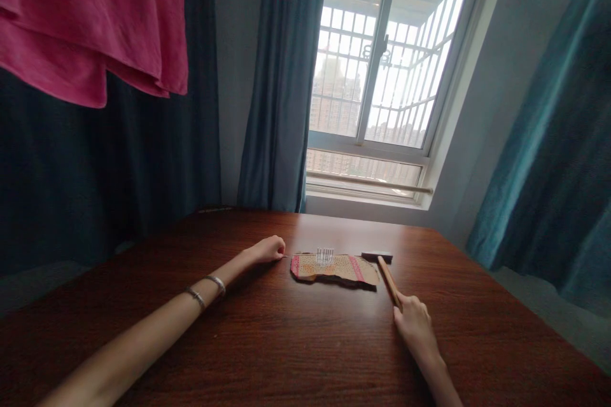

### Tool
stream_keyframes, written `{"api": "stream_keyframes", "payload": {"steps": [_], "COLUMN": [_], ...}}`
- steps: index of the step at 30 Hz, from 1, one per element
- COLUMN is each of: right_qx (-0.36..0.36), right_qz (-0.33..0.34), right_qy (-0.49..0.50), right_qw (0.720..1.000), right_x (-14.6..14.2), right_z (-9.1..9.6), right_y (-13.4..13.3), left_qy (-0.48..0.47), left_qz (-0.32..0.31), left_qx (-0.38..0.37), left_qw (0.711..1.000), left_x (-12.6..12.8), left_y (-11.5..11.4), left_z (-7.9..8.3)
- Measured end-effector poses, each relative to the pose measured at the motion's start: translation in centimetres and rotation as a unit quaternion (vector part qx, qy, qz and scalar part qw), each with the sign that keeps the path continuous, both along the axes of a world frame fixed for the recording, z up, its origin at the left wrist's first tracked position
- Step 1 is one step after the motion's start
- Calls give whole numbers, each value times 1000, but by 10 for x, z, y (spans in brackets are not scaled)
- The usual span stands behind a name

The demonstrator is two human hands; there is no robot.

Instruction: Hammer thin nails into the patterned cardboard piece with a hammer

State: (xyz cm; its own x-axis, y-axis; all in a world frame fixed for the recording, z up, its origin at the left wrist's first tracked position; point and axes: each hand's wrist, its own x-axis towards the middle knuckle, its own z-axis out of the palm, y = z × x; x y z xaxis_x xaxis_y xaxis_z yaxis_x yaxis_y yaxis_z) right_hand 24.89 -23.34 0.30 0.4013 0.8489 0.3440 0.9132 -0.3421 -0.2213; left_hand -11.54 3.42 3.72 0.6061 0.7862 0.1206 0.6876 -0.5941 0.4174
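Observation:
My right hand [416,324] is wrapped round the wooden handle of a hammer [389,280], whose dark head rests at the far end, close to the table surface. Left of it lies a ragged-edged tan board [341,272] with pink bands and many small marks, perhaps cardboard or wood. Several thin nails [325,256] stand upright in a group near its far edge. Just off the board's left end, my left hand [268,249] is closed in a pinch. A thin nail [286,257] seems to poke out from its fingertips toward the board.
The brown wooden table [305,356] spreads under both hands. Behind it are a barred window [377,95] and blue curtains [281,76]. A pink cloth [105,19] hangs at the upper left, above table height.

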Motion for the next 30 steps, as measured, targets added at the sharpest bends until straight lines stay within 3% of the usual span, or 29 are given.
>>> {"api": "stream_keyframes", "payload": {"steps": [2,5,9,14,20,30], "right_qx": [-5,74,177,186,163,157], "right_qz": [-12,35,179,285,374,426], "right_qy": [-13,-17,14,-20,-74,-47], "right_qw": [1000,997,968,940,910,890], "right_x": [-6,-19,-49,-101,-130,-127], "right_z": [8,24,53,77,71,56], "right_y": [-2,0,12,44,87,113], "left_qy": [14,7,-66,-170,-209,-241], "left_qz": [-2,3,-27,-56,-75,-83], "left_qx": [13,-9,-146,-320,-472,-554], "left_qw": [1000,1000,987,930,853,793], "left_x": [2,5,18,41,56,66], "left_y": [1,-1,-10,-22,-39,-53], "left_z": [-1,1,14,26,28,31]}}
